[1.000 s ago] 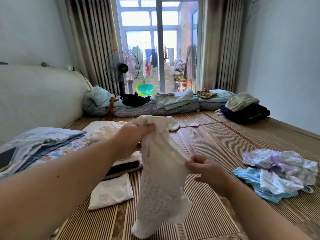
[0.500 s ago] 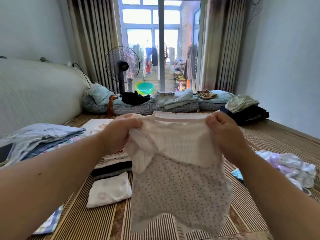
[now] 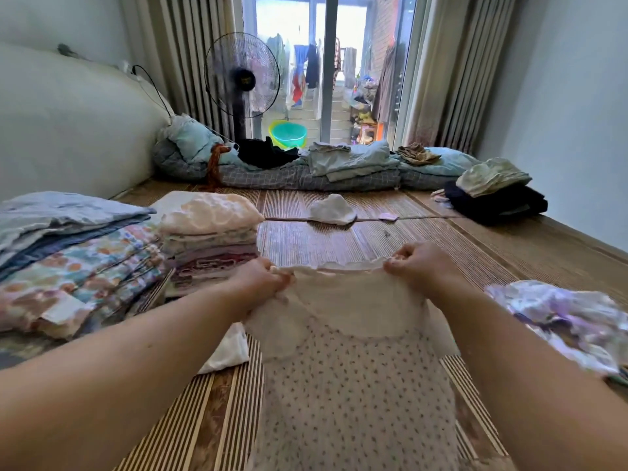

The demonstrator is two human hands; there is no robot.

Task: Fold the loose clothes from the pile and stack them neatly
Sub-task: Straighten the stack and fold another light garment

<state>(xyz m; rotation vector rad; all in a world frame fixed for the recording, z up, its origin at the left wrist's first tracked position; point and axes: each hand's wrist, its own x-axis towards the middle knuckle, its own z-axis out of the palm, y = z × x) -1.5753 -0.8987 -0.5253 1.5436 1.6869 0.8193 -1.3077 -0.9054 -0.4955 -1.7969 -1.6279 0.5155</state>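
Observation:
A small white dotted garment (image 3: 353, 379) with a scalloped collar lies spread on the striped mat, its top edge pulled taut. My left hand (image 3: 261, 277) grips its left shoulder and my right hand (image 3: 419, 263) pinches its right shoulder. The loose pile of pale and purple clothes (image 3: 564, 321) lies at my right. Stacks of folded clothes stand at my left: a pastel stack (image 3: 207, 239) and a larger floral and blue stack (image 3: 68, 253). A folded white piece (image 3: 231, 350) lies beside my left forearm.
A small white cloth (image 3: 331, 209) lies further out on the mat (image 3: 339, 239). Bedding and clothes (image 3: 306, 168) line the far end under a standing fan (image 3: 242, 79). A dark heap with a green garment (image 3: 492, 195) sits by the right wall.
The garment went from hanging bunched in my hands, to held up wide, to laid flat on the mat. Both hands have moved down and forward with it.

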